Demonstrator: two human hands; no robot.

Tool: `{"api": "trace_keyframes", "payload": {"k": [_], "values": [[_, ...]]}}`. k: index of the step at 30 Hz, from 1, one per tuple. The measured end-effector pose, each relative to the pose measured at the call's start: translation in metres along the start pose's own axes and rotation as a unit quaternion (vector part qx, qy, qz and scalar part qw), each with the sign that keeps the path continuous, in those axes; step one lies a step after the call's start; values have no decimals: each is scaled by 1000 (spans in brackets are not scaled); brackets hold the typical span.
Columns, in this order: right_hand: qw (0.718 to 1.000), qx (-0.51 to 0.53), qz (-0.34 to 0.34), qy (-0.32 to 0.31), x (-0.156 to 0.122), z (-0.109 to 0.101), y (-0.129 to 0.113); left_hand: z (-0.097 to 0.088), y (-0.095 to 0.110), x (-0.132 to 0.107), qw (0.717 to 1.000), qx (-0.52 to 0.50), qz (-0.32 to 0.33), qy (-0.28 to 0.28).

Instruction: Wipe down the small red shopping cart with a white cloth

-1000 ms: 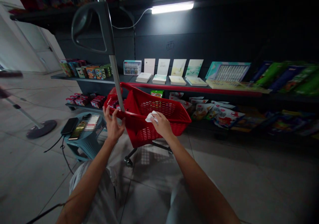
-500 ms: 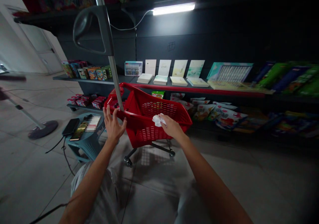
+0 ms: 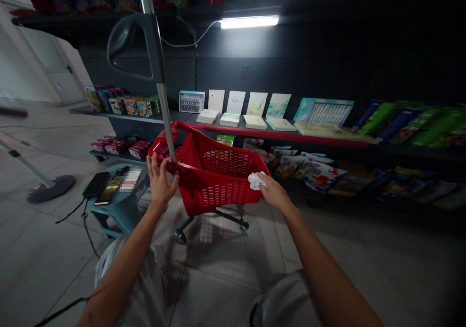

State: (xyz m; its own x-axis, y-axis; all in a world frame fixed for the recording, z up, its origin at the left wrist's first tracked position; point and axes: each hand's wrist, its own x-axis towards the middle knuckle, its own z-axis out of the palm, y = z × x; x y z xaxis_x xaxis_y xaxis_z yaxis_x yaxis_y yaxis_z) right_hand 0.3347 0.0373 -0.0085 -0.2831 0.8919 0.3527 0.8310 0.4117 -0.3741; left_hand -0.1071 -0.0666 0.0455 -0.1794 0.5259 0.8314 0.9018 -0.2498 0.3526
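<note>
A red plastic shopping trolley stands on the tiled floor in front of me, with a metal pole and grey handle rising from its near left corner. My left hand grips the trolley's rim at the base of that pole, thumb wrapped round it. My right hand pinches a crumpled white cloth and presses it against the trolley's near right corner. My knees in light grey trousers show at the bottom of the view.
A small blue stool at the left carries phones, with a cable trailing on the floor. A fan stand base lies further left. Dark shelves with books, boxes and packets run behind the trolley under a tube light.
My right hand has slid the white cloth rightwards along the trolley's near rim to its right corner. My left hand has kept its grip by the pole.
</note>
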Motion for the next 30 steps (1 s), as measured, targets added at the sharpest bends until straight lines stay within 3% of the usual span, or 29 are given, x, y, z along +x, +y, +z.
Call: {"api": "trace_keyframes", "payload": {"k": [14, 23, 30], "values": [[1000, -14, 14, 3, 2, 3, -3, -10, 9, 1, 998, 47, -26, -40], [1000, -11, 17, 1, 1, 0, -8, -9, 9, 2, 998, 41, -20, -38], [998, -13, 63, 5, 10, -1, -31, -8, 8, 1, 998, 33, -20, -41]]}}
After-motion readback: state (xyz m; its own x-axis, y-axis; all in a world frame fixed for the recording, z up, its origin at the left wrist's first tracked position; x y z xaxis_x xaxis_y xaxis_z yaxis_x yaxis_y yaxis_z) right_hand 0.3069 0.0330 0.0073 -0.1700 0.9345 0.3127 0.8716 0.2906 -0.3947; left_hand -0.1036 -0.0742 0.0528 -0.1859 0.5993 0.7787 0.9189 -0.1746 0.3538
